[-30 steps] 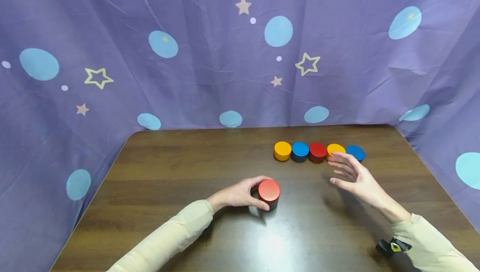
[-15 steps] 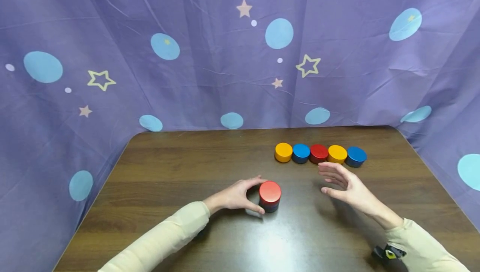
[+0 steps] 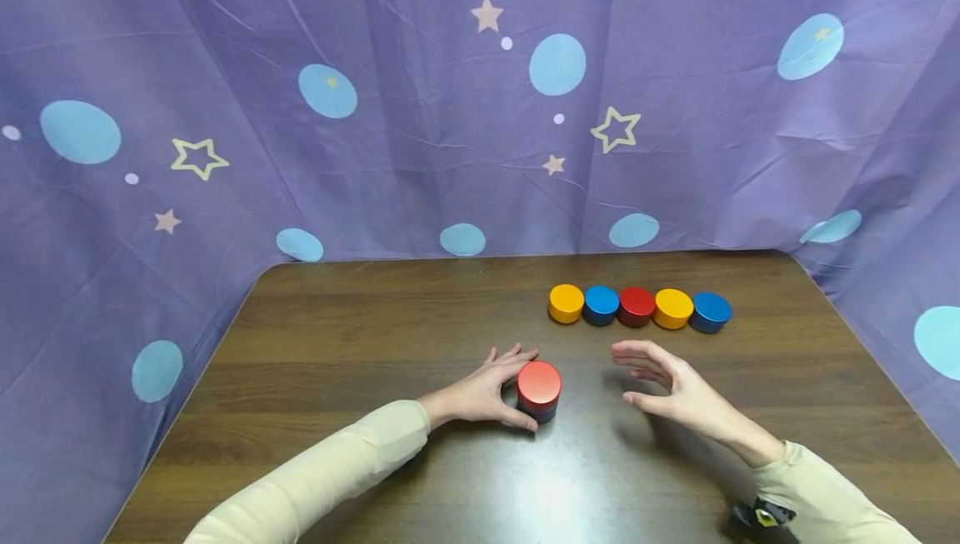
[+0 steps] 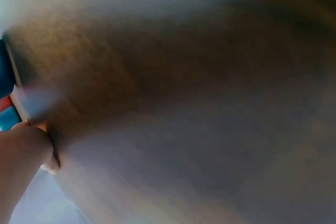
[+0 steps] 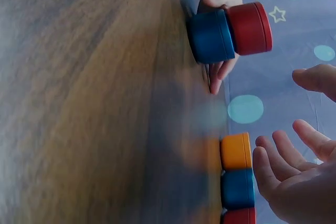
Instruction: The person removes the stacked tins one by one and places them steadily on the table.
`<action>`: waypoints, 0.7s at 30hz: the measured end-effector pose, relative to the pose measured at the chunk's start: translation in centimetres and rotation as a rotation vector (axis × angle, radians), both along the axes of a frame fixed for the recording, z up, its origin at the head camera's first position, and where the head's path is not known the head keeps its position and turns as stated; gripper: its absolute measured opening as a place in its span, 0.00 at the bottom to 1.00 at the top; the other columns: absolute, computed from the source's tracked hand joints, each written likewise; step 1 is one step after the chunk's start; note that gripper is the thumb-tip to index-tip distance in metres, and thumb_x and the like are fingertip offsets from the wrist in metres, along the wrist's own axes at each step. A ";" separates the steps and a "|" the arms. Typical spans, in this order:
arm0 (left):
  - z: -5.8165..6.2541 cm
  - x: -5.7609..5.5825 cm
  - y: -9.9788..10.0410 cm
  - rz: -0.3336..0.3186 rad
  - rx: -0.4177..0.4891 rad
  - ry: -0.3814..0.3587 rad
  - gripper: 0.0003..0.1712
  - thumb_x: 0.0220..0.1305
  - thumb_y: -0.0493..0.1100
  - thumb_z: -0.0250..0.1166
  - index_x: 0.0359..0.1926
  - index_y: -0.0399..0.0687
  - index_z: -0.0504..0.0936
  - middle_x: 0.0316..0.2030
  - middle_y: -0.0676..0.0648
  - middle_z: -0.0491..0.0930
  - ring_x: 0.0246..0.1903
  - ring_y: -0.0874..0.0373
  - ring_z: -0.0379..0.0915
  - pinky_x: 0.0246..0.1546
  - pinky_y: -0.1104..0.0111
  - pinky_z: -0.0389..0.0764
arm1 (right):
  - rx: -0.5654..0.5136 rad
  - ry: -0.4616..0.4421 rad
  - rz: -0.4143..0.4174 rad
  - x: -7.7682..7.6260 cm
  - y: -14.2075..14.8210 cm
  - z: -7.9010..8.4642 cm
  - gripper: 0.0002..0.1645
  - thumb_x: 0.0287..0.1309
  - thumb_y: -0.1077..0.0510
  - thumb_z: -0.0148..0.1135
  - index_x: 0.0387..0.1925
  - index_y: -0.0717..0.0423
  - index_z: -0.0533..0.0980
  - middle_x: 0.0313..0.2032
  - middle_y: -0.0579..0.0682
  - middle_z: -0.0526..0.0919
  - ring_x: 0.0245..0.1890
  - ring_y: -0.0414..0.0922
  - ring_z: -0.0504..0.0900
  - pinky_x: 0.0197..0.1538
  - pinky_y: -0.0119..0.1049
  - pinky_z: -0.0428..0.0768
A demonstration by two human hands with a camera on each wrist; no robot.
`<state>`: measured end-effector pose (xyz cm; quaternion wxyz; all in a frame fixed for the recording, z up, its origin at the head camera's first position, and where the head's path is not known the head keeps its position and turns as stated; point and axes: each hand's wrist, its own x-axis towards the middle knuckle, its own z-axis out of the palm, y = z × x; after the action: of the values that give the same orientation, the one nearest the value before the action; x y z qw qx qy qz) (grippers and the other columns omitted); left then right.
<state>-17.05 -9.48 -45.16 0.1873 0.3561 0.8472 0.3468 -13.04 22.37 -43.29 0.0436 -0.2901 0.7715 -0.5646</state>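
In the head view, a two-high stack stands mid-table: a red round tin (image 3: 539,383) on top of a blue round tin (image 5: 211,38). The right wrist view shows a lid seam on each. My left hand (image 3: 483,391) is spread at the stack's left side, thumb near its front base and straight fingers behind it. To the right of the stack, my right hand (image 3: 678,390) hovers over the table with relaxed fingers and palm turned toward it, holding nothing. The left wrist view is mostly blurred tabletop.
Behind the right hand, several tins form a side-by-side row: yellow (image 3: 566,303), blue (image 3: 601,305), red (image 3: 637,306), another yellow (image 3: 673,308) and another blue (image 3: 711,312). The brown wooden table (image 3: 360,319) ends at a purple patterned curtain (image 3: 420,94).
My left hand has let go of the stack, its fingers spreading apart beside it. My right hand has come away from the row, moving left and nearer the stack. The tins stay put.
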 end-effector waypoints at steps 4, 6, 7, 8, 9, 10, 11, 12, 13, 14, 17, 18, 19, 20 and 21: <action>-0.1 -0.1 0.0 0.003 0.006 -0.016 0.45 0.49 0.51 0.77 0.68 0.51 0.69 0.72 0.46 0.56 0.73 0.51 0.37 0.69 0.49 0.32 | -0.006 -0.004 0.022 0.0 -0.7 -0.1 0.33 0.54 0.70 0.68 0.61 0.69 0.66 0.56 0.70 0.71 0.56 0.53 0.75 0.57 0.34 0.74; -0.2 -0.2 0.1 0.003 0.010 -0.021 0.44 0.50 0.51 0.77 0.68 0.51 0.69 0.72 0.47 0.56 0.73 0.52 0.37 0.69 0.50 0.32 | -0.005 -0.002 0.033 0.1 -1.0 -0.1 0.33 0.54 0.70 0.67 0.61 0.68 0.66 0.56 0.69 0.72 0.56 0.53 0.75 0.57 0.34 0.74; -0.2 -0.2 0.1 0.003 0.011 -0.023 0.44 0.50 0.51 0.77 0.68 0.51 0.70 0.72 0.47 0.56 0.73 0.52 0.37 0.69 0.49 0.31 | -0.004 -0.002 0.039 0.1 -1.2 -0.1 0.32 0.54 0.70 0.67 0.61 0.67 0.67 0.56 0.69 0.72 0.57 0.53 0.75 0.57 0.35 0.74; -0.2 -0.2 0.1 0.003 0.013 -0.024 0.44 0.50 0.51 0.77 0.68 0.51 0.70 0.72 0.47 0.56 0.73 0.51 0.37 0.69 0.49 0.32 | -0.002 -0.002 0.045 0.1 -1.4 -0.2 0.32 0.54 0.70 0.67 0.61 0.67 0.67 0.56 0.68 0.72 0.57 0.54 0.75 0.57 0.35 0.74; -0.2 -0.2 0.1 0.002 0.017 -0.022 0.44 0.50 0.51 0.77 0.67 0.51 0.70 0.72 0.46 0.56 0.73 0.51 0.37 0.69 0.48 0.32 | 0.001 -0.001 0.051 0.0 -1.6 -0.2 0.32 0.54 0.70 0.67 0.61 0.67 0.67 0.57 0.68 0.72 0.57 0.55 0.74 0.58 0.36 0.74; -0.2 -0.2 0.1 0.003 0.018 -0.025 0.43 0.50 0.51 0.77 0.67 0.51 0.70 0.72 0.46 0.56 0.73 0.51 0.37 0.69 0.48 0.32 | 0.002 0.001 0.058 0.0 -1.8 -0.2 0.32 0.54 0.71 0.66 0.61 0.66 0.67 0.57 0.67 0.72 0.57 0.55 0.74 0.58 0.37 0.73; -0.2 -0.2 0.1 0.005 0.020 -0.026 0.43 0.50 0.51 0.77 0.67 0.51 0.70 0.72 0.46 0.56 0.73 0.51 0.37 0.69 0.47 0.32 | 0.002 -0.003 0.063 0.0 -2.0 -0.2 0.33 0.54 0.71 0.66 0.62 0.66 0.67 0.57 0.67 0.72 0.57 0.56 0.74 0.58 0.37 0.73; -0.2 -0.2 0.1 0.009 0.021 -0.027 0.43 0.50 0.51 0.77 0.67 0.51 0.71 0.71 0.46 0.56 0.73 0.50 0.38 0.68 0.47 0.32 | 0.004 -0.004 0.068 0.0 -2.3 -0.2 0.33 0.54 0.71 0.66 0.62 0.65 0.67 0.58 0.66 0.72 0.57 0.57 0.73 0.58 0.38 0.73; -0.1 -0.2 0.1 0.011 0.023 -0.024 0.43 0.50 0.51 0.77 0.67 0.51 0.71 0.71 0.46 0.57 0.73 0.50 0.38 0.68 0.46 0.33 | 0.004 -0.008 0.072 0.0 -2.6 -0.2 0.33 0.55 0.71 0.66 0.62 0.63 0.68 0.58 0.66 0.72 0.58 0.57 0.73 0.59 0.39 0.73; -0.1 -0.1 0.0 0.014 0.027 -0.019 0.43 0.50 0.51 0.77 0.67 0.50 0.71 0.71 0.46 0.57 0.73 0.49 0.39 0.68 0.46 0.33 | 0.005 -0.011 0.074 -0.1 -2.8 -0.2 0.33 0.55 0.70 0.66 0.63 0.62 0.68 0.59 0.65 0.72 0.58 0.58 0.73 0.59 0.39 0.73; -0.1 -0.1 0.0 0.024 0.023 -0.013 0.42 0.50 0.51 0.77 0.66 0.50 0.72 0.71 0.46 0.58 0.73 0.49 0.40 0.68 0.46 0.34 | 0.002 -0.019 0.078 -0.2 -3.7 -0.2 0.33 0.56 0.69 0.66 0.63 0.58 0.68 0.59 0.64 0.72 0.58 0.59 0.72 0.59 0.40 0.72; -0.2 -0.1 0.0 0.026 0.024 -0.005 0.42 0.49 0.51 0.77 0.66 0.50 0.72 0.71 0.46 0.58 0.72 0.48 0.41 0.68 0.45 0.35 | 0.001 -0.024 0.079 -0.2 -4.0 -0.2 0.34 0.55 0.69 0.66 0.63 0.57 0.68 0.60 0.64 0.72 0.58 0.59 0.72 0.59 0.40 0.72; -0.2 -0.1 0.0 0.027 0.026 0.005 0.42 0.49 0.51 0.77 0.66 0.50 0.72 0.70 0.45 0.59 0.72 0.48 0.41 0.68 0.45 0.36 | 0.001 -0.026 0.081 -0.2 -4.2 -0.2 0.34 0.55 0.69 0.66 0.63 0.56 0.68 0.60 0.64 0.72 0.58 0.58 0.72 0.59 0.40 0.72; -0.2 -0.1 0.0 0.032 0.025 0.004 0.42 0.49 0.51 0.77 0.66 0.50 0.73 0.70 0.46 0.59 0.72 0.48 0.41 0.68 0.45 0.36 | 0.000 -0.027 0.085 -0.3 -4.5 -0.2 0.34 0.55 0.70 0.66 0.63 0.58 0.68 0.60 0.64 0.72 0.58 0.59 0.72 0.59 0.42 0.72; -0.3 0.0 0.0 0.037 0.025 0.002 0.42 0.49 0.51 0.77 0.65 0.51 0.73 0.70 0.46 0.59 0.72 0.49 0.41 0.68 0.46 0.36 | 0.000 -0.027 0.088 -0.3 -4.7 -0.2 0.34 0.55 0.70 0.66 0.63 0.59 0.68 0.60 0.64 0.72 0.58 0.59 0.72 0.59 0.43 0.72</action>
<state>-17.09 -9.44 -45.41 0.1755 0.3430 0.8494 0.3606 -13.37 17.65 -43.53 0.0790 -0.3162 0.7574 -0.5658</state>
